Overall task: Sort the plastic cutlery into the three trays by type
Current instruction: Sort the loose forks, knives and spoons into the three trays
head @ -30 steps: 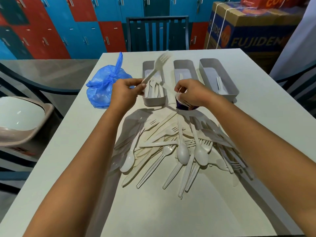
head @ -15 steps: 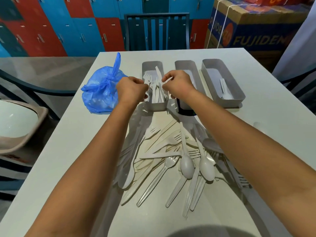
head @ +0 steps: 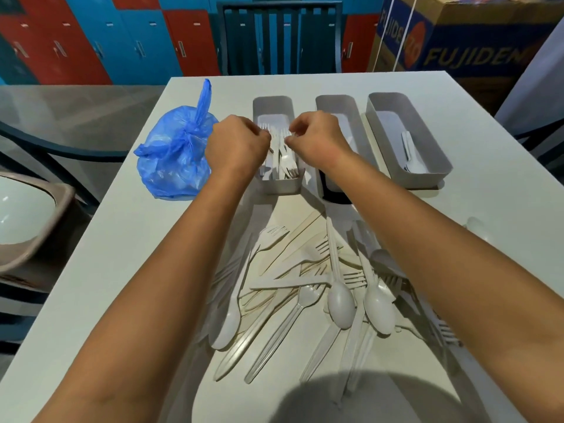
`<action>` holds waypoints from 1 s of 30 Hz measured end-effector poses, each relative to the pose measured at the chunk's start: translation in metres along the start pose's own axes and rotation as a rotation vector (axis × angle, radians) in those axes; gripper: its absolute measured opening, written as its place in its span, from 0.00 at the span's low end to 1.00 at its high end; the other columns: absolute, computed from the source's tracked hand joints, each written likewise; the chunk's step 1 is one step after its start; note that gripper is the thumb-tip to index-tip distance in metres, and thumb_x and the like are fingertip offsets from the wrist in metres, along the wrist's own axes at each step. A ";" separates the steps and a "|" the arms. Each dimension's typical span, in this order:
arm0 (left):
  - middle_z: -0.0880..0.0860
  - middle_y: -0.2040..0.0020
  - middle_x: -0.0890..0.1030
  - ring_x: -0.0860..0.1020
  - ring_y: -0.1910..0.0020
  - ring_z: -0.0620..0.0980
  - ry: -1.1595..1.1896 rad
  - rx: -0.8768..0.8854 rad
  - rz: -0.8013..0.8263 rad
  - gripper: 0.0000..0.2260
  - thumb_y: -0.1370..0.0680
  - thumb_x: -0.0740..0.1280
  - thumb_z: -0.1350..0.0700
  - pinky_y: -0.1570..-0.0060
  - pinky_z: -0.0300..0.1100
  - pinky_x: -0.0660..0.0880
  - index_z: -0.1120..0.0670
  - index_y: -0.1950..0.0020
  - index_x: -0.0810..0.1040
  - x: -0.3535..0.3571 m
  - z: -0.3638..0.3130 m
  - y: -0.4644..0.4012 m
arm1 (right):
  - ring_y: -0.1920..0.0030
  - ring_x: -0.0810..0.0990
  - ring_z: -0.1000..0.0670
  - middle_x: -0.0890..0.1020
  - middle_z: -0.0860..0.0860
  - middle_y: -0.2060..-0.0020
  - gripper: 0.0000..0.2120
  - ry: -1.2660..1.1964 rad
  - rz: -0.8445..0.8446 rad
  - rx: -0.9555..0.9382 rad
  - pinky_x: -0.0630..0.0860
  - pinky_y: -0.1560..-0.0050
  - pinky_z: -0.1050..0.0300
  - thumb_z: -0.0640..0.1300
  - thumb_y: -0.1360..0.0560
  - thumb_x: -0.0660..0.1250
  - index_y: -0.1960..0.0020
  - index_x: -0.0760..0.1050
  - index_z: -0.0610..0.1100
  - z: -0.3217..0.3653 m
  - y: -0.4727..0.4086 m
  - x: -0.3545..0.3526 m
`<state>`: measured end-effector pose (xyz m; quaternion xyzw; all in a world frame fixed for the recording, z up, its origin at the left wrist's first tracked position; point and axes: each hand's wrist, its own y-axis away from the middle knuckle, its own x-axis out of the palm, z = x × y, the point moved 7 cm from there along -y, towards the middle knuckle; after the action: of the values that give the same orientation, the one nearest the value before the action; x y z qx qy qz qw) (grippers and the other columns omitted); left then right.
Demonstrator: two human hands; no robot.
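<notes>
Three grey trays stand side by side at the far end of the white table (head: 122,270). The left tray (head: 271,100) holds several white forks (head: 285,166). My left hand (head: 236,145) and my right hand (head: 317,138) hover over it close together, and each pinches the end of a fork lying low in the tray. The middle tray (head: 335,100) is partly hidden by my right wrist. White spoons (head: 412,160) lie in the right tray (head: 427,178). A loose pile of white forks, knives and spoons (head: 305,285) lies between my forearms.
A knotted blue plastic bag (head: 174,148) sits just left of the left tray. Something dark (head: 334,192) shows at the middle tray's near end. A dark chair (head: 279,35) and a cardboard box (head: 473,41) stand beyond the table. A basin (head: 21,215) sits at the left.
Both hands moved forward from above the pile to the left tray and lowered their forks into it. The raised fork in my left hand now lies down among the others.
</notes>
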<state>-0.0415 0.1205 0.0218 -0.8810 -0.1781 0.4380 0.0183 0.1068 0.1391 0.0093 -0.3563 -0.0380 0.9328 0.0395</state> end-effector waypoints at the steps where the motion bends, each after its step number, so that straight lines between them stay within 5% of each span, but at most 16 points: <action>1: 0.52 0.50 0.83 0.79 0.49 0.54 0.005 -0.004 0.002 0.10 0.25 0.64 0.51 0.59 0.41 0.69 0.51 0.50 0.83 -0.002 0.000 0.002 | 0.52 0.77 0.51 0.80 0.47 0.48 0.10 0.000 0.011 -0.010 0.74 0.52 0.61 0.41 0.25 0.67 0.44 0.78 0.41 0.000 0.003 -0.001; 6: 0.53 0.63 0.82 0.82 0.58 0.54 0.073 -0.006 0.148 0.07 0.28 0.64 0.56 0.57 0.45 0.79 0.53 0.58 0.82 -0.006 0.009 0.017 | 0.54 0.79 0.52 0.82 0.49 0.55 0.05 0.069 0.214 -0.106 0.75 0.54 0.61 0.41 0.25 0.67 0.53 0.81 0.43 0.007 0.031 0.001; 10: 0.50 0.70 0.76 0.77 0.74 0.41 0.014 0.035 0.347 0.05 0.27 0.67 0.58 0.66 0.37 0.72 0.56 0.55 0.83 0.001 0.021 0.035 | 0.54 0.80 0.50 0.82 0.50 0.56 0.05 0.283 0.440 -0.142 0.77 0.51 0.56 0.44 0.26 0.68 0.54 0.82 0.44 0.001 0.060 0.009; 14: 0.50 0.65 0.78 0.74 0.64 0.47 -0.110 0.077 0.546 0.06 0.29 0.72 0.57 0.58 0.39 0.72 0.55 0.53 0.83 0.017 0.029 0.060 | 0.57 0.80 0.55 0.82 0.56 0.62 0.07 0.358 0.667 -0.110 0.75 0.56 0.60 0.42 0.28 0.70 0.63 0.80 0.52 -0.010 0.086 0.021; 19: 0.48 0.52 0.81 0.79 0.51 0.49 -0.319 0.106 0.551 0.12 0.32 0.74 0.51 0.48 0.43 0.75 0.50 0.50 0.82 0.030 0.037 0.082 | 0.60 0.78 0.57 0.83 0.55 0.61 0.02 0.383 0.808 -0.102 0.75 0.58 0.62 0.44 0.30 0.74 0.57 0.83 0.48 -0.016 0.114 0.032; 30: 0.52 0.56 0.78 0.75 0.56 0.50 -0.298 0.116 0.505 0.09 0.28 0.70 0.52 0.58 0.41 0.68 0.55 0.51 0.80 0.030 0.033 0.087 | 0.67 0.79 0.56 0.83 0.51 0.63 0.03 0.403 0.808 -0.105 0.78 0.64 0.62 0.38 0.29 0.71 0.55 0.82 0.42 -0.013 0.121 0.036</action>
<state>-0.0245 0.0445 -0.0375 -0.8208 0.0715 0.5627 -0.0675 0.0833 0.0232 -0.0365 -0.5184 0.0655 0.7823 -0.3390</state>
